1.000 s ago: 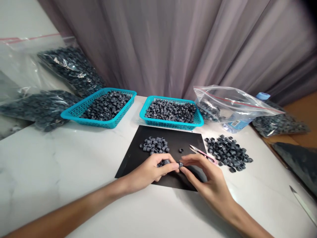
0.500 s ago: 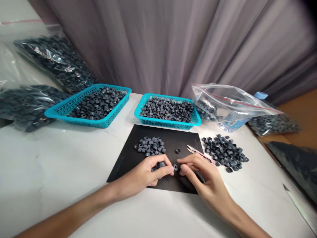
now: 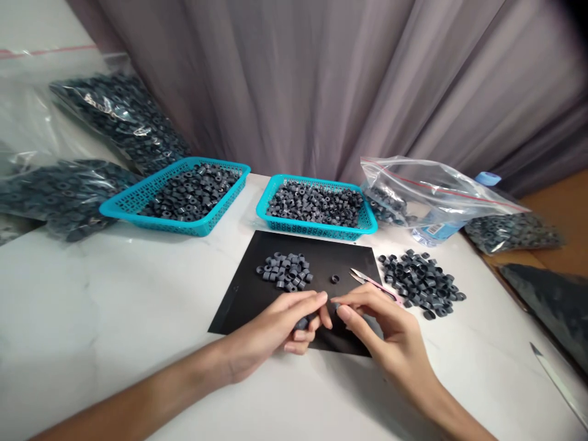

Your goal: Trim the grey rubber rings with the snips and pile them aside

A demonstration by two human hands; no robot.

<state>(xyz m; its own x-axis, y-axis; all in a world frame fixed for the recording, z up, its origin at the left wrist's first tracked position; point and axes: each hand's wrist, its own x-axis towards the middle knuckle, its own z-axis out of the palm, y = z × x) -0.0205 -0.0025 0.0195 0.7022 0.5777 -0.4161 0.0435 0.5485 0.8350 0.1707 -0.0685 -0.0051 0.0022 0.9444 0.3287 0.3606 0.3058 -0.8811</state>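
Over the near part of a black mat (image 3: 239, 294), my left hand (image 3: 294, 321) is curled around at least one small grey plastic cap (image 3: 302, 324), partly hidden by the fingers. Just right of it, my right hand (image 3: 376, 318) pinches a small grey piece (image 3: 337, 307) between thumb and forefinger; most of that piece is covered. Beyond my left hand lies a pile of grey caps (image 3: 285, 269). A single dark cap (image 3: 335, 279) rests alone on the mat. Pink-handled thread snips (image 3: 374, 283) lie beside my right hand, partly under it.
Two turquoise baskets, one on the left (image 3: 202, 228) and one in the middle (image 3: 316, 231), hold many grey pieces. Loose dark caps (image 3: 422, 285) are heaped right of the mat. Filled plastic bags (image 3: 124, 122), a water bottle (image 3: 438, 229) and a blade-like strip (image 3: 555, 380) surround them.
The small ringed piece that was between both hands' fingertips is now in my right fingertips. My left thumb has straightened and its fingers have curled. The view has shifted slightly.
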